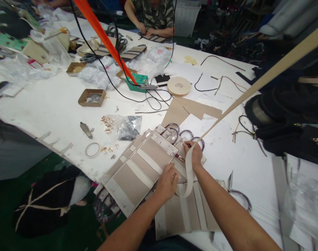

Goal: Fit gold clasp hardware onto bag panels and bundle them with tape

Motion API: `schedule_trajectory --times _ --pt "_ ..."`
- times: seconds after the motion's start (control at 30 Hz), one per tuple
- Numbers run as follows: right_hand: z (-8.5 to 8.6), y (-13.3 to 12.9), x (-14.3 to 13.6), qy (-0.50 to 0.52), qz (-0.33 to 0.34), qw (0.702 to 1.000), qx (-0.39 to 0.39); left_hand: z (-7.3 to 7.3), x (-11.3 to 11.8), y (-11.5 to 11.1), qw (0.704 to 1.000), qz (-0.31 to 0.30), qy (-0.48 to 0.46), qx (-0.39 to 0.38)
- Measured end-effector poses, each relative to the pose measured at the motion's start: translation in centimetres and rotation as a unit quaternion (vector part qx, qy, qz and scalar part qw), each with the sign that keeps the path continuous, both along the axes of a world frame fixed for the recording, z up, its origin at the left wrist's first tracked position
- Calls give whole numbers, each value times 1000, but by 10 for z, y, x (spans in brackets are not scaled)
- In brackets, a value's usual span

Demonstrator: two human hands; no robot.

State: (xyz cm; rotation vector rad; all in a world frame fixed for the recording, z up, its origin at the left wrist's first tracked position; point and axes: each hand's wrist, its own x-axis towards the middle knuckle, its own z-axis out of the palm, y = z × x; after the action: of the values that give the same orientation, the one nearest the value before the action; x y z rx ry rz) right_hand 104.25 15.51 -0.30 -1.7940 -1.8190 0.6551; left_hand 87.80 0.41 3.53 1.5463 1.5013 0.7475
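My left hand [167, 182] is closed, its fingers curled over the edge of a beige panel [138, 172] with pale cross strips. My right hand [194, 153] is pinched over a smaller beige piece beside that stack, next to a gold-coloured fitting [179, 158]. What either hand grips is hidden by the fingers. A long beige ribbon-like strip [237, 103] slants down from the upper right, crosses the right hand and loops down near the left. Under my forearms lies another panel [174, 214]. Dark red cord handles [187, 134] stick out behind the stack.
A tape roll [179, 86], a green box [138, 83] and a small cardboard tray [92, 98] stand farther back. Left of the stack lie a utility knife [86, 130], a ring [92, 150] and gold fittings [108, 124]. Dark bags [284, 108] fill the right; another person works across.
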Motion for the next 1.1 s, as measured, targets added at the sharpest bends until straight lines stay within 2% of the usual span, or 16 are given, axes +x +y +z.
schedule_trajectory --times 0.1,0.2,0.33,0.47,0.63,0.77,0.87,0.97,1.1 --pt "-4 4 5 -23 -60 998 12 2 -6 0 999 6 33 17" --pt "-1 14 13 -43 -78 996 10 4 -14 1 997 24 71 19" --pt "10 27 37 -58 -34 998 -8 8 -25 8 992 26 117 42" --pt "18 19 69 -80 8 997 -17 5 -33 16 987 10 140 79" --pt "3 -4 85 -121 52 989 -68 -5 -34 20 984 -1 157 84" --pt "-4 -7 89 -93 85 988 -90 -6 -32 19 982 -10 170 76" --pt "6 -12 105 -56 124 985 -111 -1 -28 16 986 -9 155 55" --pt "20 -26 134 -36 145 980 -128 5 -19 14 996 -14 84 26" --pt "27 -54 174 -84 111 981 -138 11 -3 13 1000 -14 -5 1"
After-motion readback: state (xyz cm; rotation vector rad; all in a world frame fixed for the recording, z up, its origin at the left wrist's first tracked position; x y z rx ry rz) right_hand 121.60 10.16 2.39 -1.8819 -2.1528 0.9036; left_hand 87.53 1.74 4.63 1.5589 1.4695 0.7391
